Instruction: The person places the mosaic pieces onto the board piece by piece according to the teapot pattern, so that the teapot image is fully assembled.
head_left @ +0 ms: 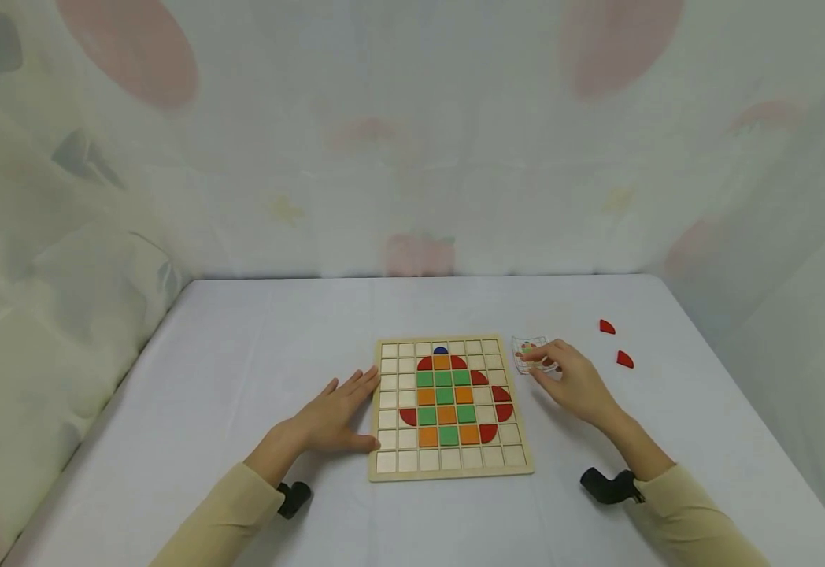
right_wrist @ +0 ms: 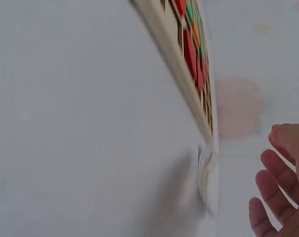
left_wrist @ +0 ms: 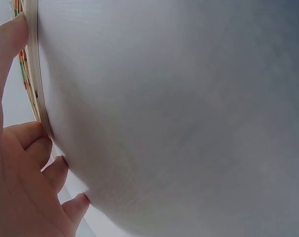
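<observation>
A wooden grid board (head_left: 448, 476) lies flat on the table, holding green, orange and red pieces and one blue half-round piece (head_left: 441, 350). Along its left edge, my left hand (head_left: 331, 417) is spread, with thumb and fingertips touching the rim; the left wrist view shows the thumb (left_wrist: 13, 37) against the board's side. My right hand (head_left: 574, 387) hovers over a small printed card (head_left: 528, 343) beside the board's upper right corner. In the right wrist view, its fingers (right_wrist: 275, 185) are loosely bent, with nothing visible between them. The hand partly hides the card in the head view.
Two loose red quarter-round pieces, a farther one (head_left: 607, 327) and a nearer one (head_left: 624, 360), lie right of the card. A white cloth covers the table (head_left: 278, 331). Patterned curtains (head_left: 412, 157) hang behind and at both sides.
</observation>
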Demonstrator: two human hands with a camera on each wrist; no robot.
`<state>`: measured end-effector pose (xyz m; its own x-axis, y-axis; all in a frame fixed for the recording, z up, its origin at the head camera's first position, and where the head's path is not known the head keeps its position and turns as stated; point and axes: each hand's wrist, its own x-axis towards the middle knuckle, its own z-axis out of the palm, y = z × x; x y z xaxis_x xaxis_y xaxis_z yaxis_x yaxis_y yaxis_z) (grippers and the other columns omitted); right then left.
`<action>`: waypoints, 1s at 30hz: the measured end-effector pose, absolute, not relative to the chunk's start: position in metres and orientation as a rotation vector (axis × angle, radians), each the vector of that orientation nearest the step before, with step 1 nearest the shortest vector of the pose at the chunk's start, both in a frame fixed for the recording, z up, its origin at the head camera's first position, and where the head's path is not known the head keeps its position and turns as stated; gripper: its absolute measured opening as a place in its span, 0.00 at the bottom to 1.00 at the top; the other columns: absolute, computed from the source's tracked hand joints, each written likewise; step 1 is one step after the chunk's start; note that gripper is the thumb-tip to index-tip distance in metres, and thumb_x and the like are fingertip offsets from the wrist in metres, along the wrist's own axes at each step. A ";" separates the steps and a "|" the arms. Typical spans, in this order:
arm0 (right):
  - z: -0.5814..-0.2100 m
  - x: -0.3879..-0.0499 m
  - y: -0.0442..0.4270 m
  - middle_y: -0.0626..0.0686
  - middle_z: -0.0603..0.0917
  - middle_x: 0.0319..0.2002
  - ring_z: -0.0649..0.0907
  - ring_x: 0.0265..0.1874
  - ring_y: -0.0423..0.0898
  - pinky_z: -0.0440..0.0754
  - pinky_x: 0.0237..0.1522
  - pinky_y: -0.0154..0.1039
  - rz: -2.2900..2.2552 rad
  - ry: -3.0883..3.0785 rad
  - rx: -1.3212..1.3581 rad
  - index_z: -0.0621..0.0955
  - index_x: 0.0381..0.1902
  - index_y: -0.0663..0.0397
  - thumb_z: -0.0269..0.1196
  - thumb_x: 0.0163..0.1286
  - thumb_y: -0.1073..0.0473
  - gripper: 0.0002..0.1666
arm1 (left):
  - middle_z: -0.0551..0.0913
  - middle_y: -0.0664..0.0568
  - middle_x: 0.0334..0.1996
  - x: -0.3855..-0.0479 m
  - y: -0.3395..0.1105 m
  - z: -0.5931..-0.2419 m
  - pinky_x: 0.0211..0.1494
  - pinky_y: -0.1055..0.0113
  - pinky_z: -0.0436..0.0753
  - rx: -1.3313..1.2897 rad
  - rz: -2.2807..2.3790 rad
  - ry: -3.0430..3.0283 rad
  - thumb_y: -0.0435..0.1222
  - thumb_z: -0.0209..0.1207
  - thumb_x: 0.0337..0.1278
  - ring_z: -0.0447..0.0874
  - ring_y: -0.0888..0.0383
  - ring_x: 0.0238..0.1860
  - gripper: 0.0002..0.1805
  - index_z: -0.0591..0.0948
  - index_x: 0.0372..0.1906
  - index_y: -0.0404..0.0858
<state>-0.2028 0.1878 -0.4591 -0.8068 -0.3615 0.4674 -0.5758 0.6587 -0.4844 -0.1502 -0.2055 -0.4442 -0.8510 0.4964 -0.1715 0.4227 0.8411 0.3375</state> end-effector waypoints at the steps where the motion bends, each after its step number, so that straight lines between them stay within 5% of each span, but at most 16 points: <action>1: -0.460 -0.204 0.194 0.51 0.80 0.36 0.79 0.34 0.46 0.80 0.32 0.44 0.899 -2.544 0.727 0.81 0.39 0.56 0.67 0.55 0.66 0.13 | 0.47 0.50 0.73 -0.150 -0.206 -0.445 0.68 0.40 0.48 0.704 0.420 2.767 0.60 0.62 0.43 0.46 0.48 0.72 0.55 0.51 0.72 0.38; 14: -0.468 -0.226 0.273 0.62 0.80 0.38 0.78 0.35 0.55 0.76 0.34 0.42 0.867 -2.615 0.453 0.77 0.44 0.67 0.64 0.56 0.67 0.17 | 0.46 0.51 0.73 -0.151 -0.206 -0.446 0.69 0.42 0.48 0.693 0.404 2.774 0.60 0.62 0.43 0.45 0.49 0.72 0.55 0.50 0.72 0.38; 22: -0.474 -0.230 0.306 0.67 0.76 0.42 0.76 0.42 0.63 0.73 0.43 0.58 0.914 -2.780 0.308 0.74 0.50 0.68 0.60 0.62 0.61 0.21 | 0.47 0.50 0.73 -0.151 -0.205 -0.445 0.69 0.42 0.48 0.700 0.402 2.768 0.60 0.62 0.44 0.46 0.48 0.72 0.54 0.51 0.72 0.38; 30: -0.480 -0.234 0.319 0.65 0.76 0.36 0.75 0.36 0.59 0.72 0.36 0.48 0.832 -2.839 0.272 0.76 0.45 0.69 0.61 0.61 0.60 0.19 | 0.47 0.50 0.73 -0.152 -0.205 -0.444 0.69 0.41 0.48 0.701 0.400 2.769 0.60 0.62 0.44 0.46 0.48 0.72 0.54 0.51 0.72 0.38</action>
<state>-0.2344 0.3192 -0.4802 -0.9688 -0.1261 0.2134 -0.2214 0.8276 -0.5158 -0.1524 -0.2051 -0.4441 -0.8509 0.4944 -0.1777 0.4239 0.8459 0.3238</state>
